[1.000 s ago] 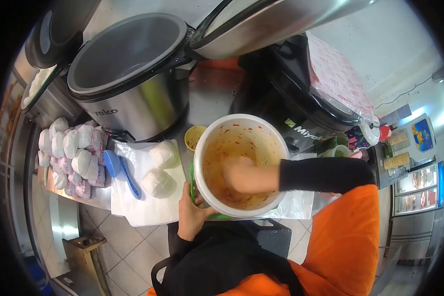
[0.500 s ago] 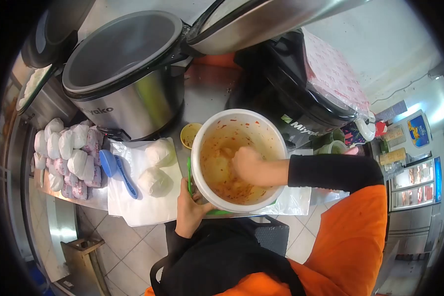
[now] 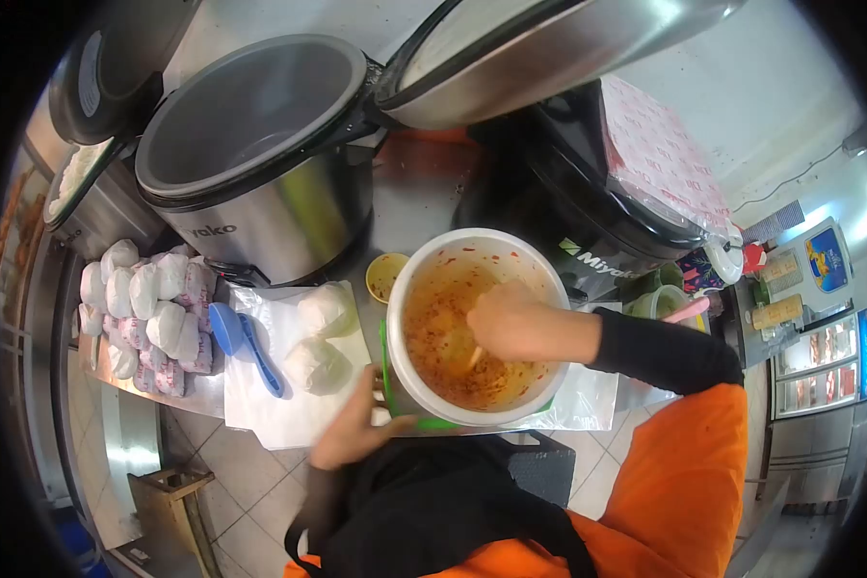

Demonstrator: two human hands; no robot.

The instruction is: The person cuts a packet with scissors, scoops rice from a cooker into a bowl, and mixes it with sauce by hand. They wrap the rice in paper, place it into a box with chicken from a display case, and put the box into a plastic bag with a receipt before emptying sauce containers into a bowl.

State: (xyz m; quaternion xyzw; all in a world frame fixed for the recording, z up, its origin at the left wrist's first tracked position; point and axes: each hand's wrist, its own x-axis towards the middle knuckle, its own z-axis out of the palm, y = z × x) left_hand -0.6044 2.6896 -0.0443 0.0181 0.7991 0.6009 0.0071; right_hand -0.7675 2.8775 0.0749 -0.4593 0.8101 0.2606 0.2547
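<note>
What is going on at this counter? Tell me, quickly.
A person in black sleeves has the right hand down inside a big white bowl smeared with reddish sauce. The left hand, blurred, is by the bowl's near rim. Left of the bowl, two white balls lie on a plastic sheet beside a blue scoop and a pile of wrapped packets.

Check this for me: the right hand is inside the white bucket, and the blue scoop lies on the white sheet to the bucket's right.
Not right. In the head view the right hand is inside the white bucket, but the blue scoop lies on the white sheet to the bucket's left, not its right.
</note>
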